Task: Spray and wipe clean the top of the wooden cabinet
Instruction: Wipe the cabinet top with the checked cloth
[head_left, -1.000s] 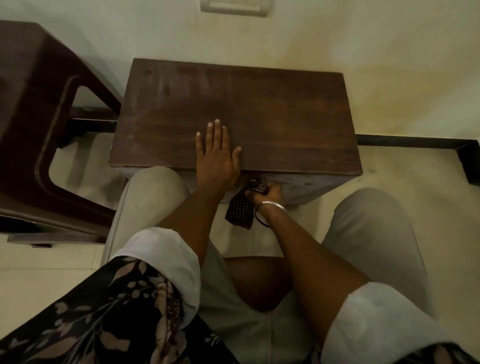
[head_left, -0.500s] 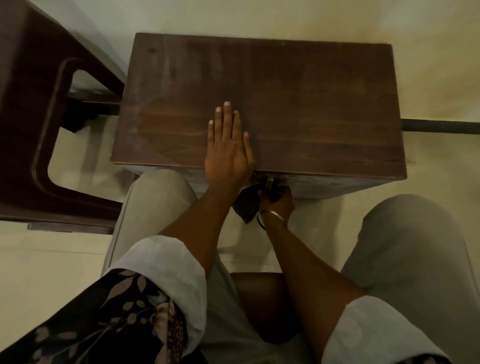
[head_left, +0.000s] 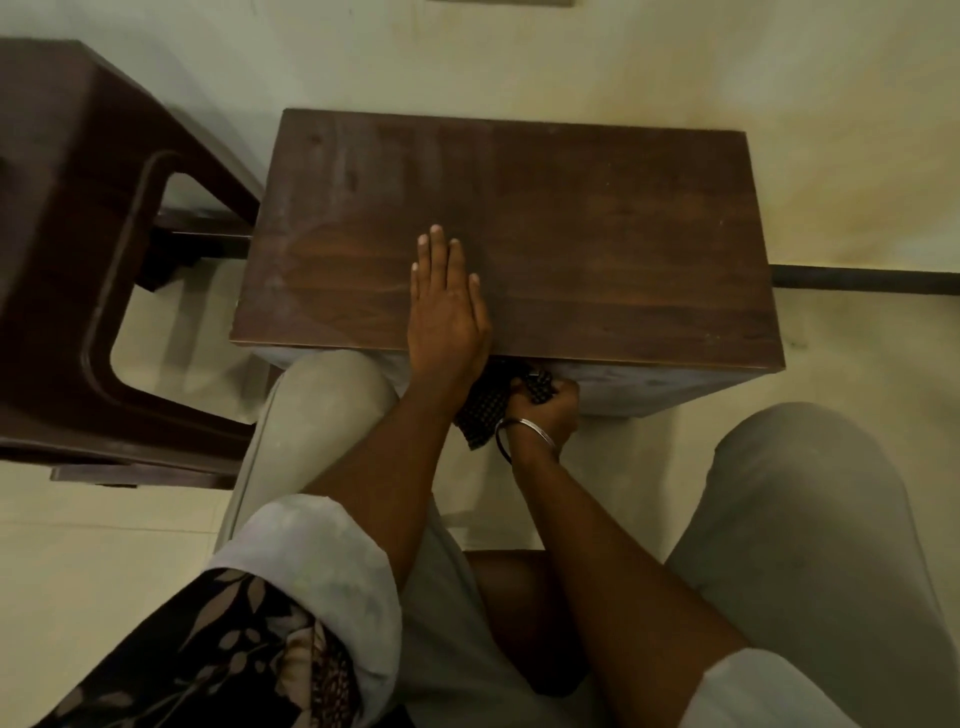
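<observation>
The left hand (head_left: 448, 317) lay flat, palm down, fingers straight and together, forearm angled in from lower left. The right hand (head_left: 545, 410) was fisted closed, a thin metal bangle (head_left: 519, 436) circling its wrist.

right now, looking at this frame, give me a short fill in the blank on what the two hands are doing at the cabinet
1. The left hand lies ____ on the cabinet top, fingers pointing toward the wall.
2. The right hand is closed around a dark patterned ____ just below the top's front edge.
3. A metal ____ circles the right wrist.
4. To the left of the cabinet stands a dark brown ____.

Missing words: flat; cloth; bangle; chair
</observation>
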